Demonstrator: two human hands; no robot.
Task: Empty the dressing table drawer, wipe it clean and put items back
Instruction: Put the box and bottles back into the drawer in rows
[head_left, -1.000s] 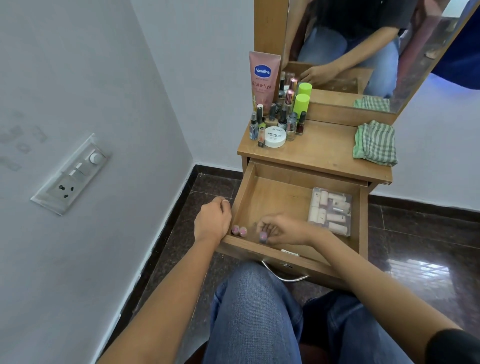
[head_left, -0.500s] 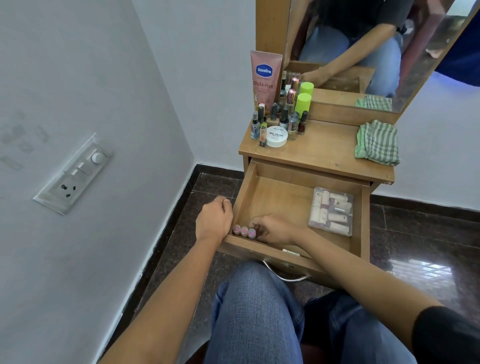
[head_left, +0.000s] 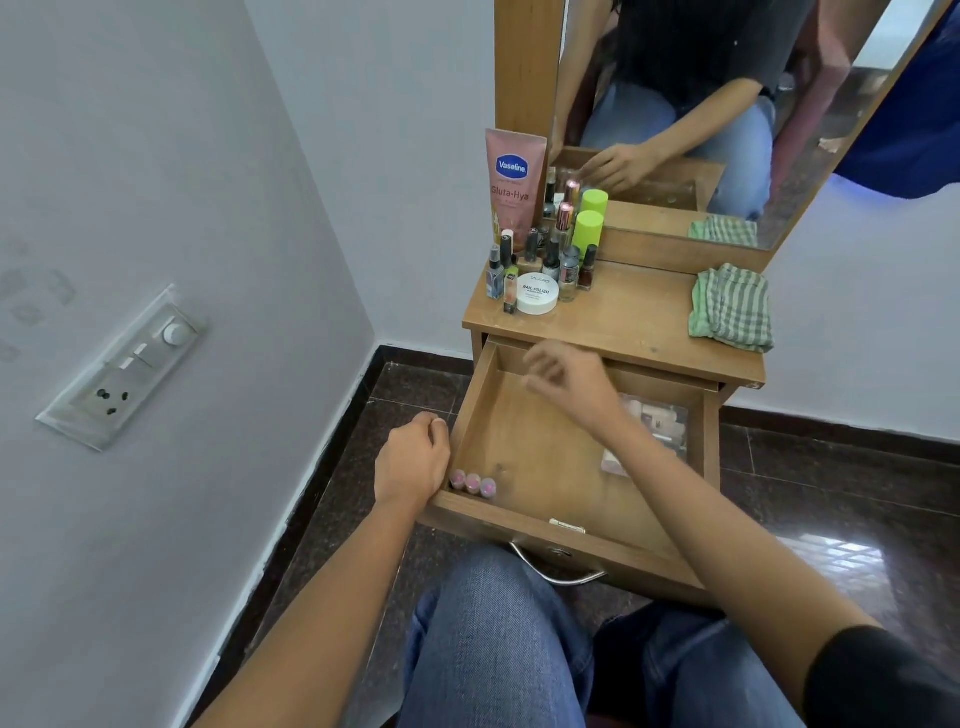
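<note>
Left hand (head_left: 413, 462): fingers curled into a loose fist, nothing in it that I can see, knuckles against the outer side of the left wall of the open brown wooden drawer (head_left: 535, 447), near its front corner.
Right hand (head_left: 571, 384): over the drawer's back half, touching nothing, fingers half-spread and loose, empty. It's motion-blurred, so fingertip detail is unreadable.

Three small pink-capped bottles (head_left: 472, 483) stand in a row in the drawer's front-left corner, just beside the left hand. The clear plastic box of pale tubes (head_left: 657, 423) is on the drawer's right side, blurred, and my view of its near end is blocked by the right forearm.

Above the drawer's right rear: folded green-and-white checked cloth (head_left: 732, 309) on the tabletop. Above its left rear: a cluster of small nail polish bottles (head_left: 550, 262), a flat white round tub (head_left: 536, 293) and a pink Vaseline tube (head_left: 514, 182); I can't read the bottle labels.

The curved metal handle (head_left: 566, 574) at the drawer's front is partly hidden by a denim knee.
</note>
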